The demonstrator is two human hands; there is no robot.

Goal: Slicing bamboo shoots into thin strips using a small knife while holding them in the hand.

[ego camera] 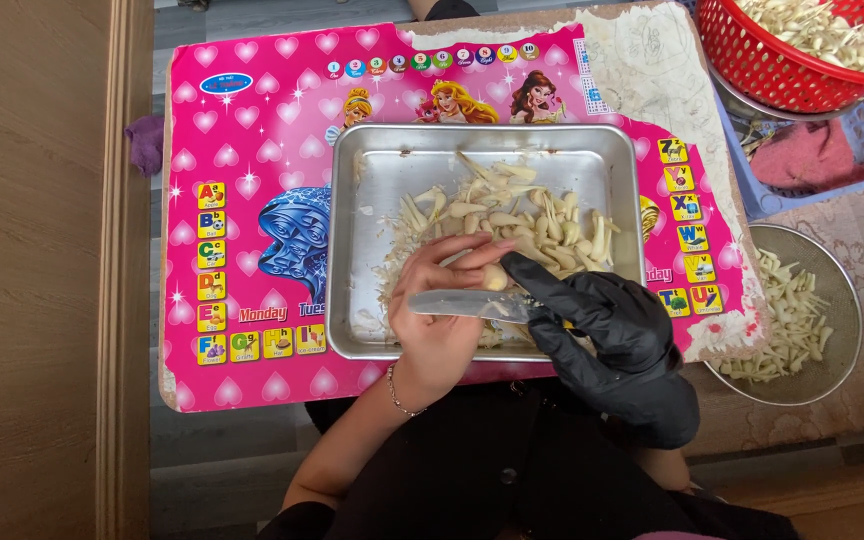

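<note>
We see the bare left hand (439, 318) pinching a pale garlic clove (493, 277) over the near edge of the metal tray (382, 170), while the black-gloved right hand (607, 335) grips a knife (457, 304), its blade lying across the left fingers.

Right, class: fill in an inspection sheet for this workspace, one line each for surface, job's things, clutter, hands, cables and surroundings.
Surface: pink picture board, top right edge worn to white.
Job's things: metal tray of pale cloves; clove at the bare fingertips; knife.
Clutter: papery peels in the tray.
Hands: left hand bare, pinching the clove; right hand in a black glove, gripping the knife.
Cables: nothing seen.
Surroundings: red basket, metal strainer, purple cloth.
</note>
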